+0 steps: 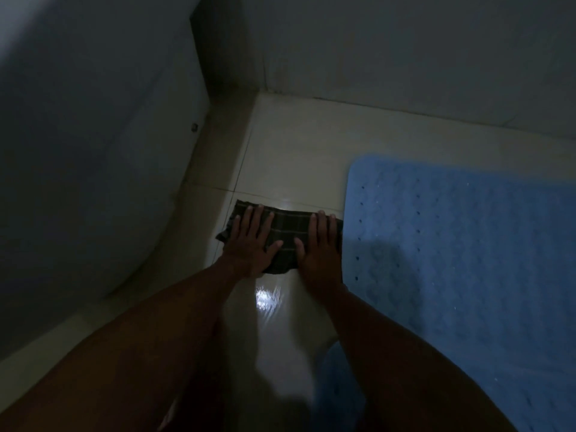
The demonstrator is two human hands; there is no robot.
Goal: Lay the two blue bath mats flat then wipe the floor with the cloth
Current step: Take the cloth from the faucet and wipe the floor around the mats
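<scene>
Dim light. Far left, a dark wall (pixel 93 151) runs along the floor's (pixel 290 157) left edge. Left hand (pixel 252 241) lies flat on the cloth (pixel 286 232), fingers straight and spread, thumb out to the right; it grips nothing. The cloth, dark plaid, lies on the pale tiles. Right hand (pixel 321 244) presses its right end, fingers straight and close together. Just beside that end, a blue bath mat (pixel 461 244) lies flat toward the floor's right edge.

Glossy pale tiled floor (pixel 290 157) carries a dark checked cloth (pixel 285 235) beside a blue bath mat (pixel 467 244).
</scene>
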